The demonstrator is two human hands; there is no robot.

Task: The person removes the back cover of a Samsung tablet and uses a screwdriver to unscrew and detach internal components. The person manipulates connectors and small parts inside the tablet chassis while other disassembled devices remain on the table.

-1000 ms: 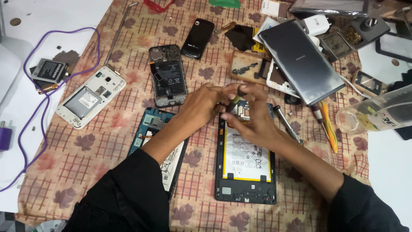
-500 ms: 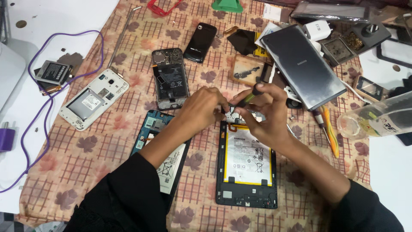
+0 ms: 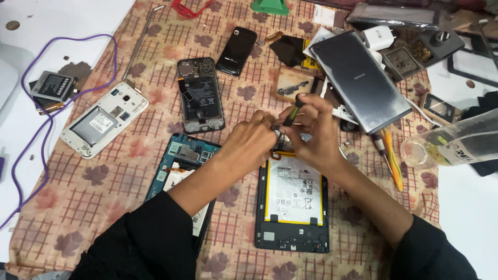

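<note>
On the checked cloth [image 3: 104,207], biggest item: grey tablet back [image 3: 360,83], upper right, lying at an angle. Below it, centre: open tablet [image 3: 293,207], back off, white battery exposed, long axis running away from the camera. Left of that, a blue-framed open device [image 3: 179,166], partly under the left forearm. White phone [image 3: 104,119] with back off sits far left; dark opened phone [image 3: 201,96] above centre; black phone [image 3: 236,50] just beyond it. Purple cable [image 3: 46,119] loops across the left edge.

Both hands meet over the open tablet's top edge. Right hand [image 3: 311,132]: fingers curled, pinching a screwdriver [image 3: 291,111] with dark handle, tilted, tip down at the tablet's top. Left hand [image 3: 251,142]: fingers bunched together beside the tip, touching the tablet's top edge; cannot tell if they pinch anything.
</note>
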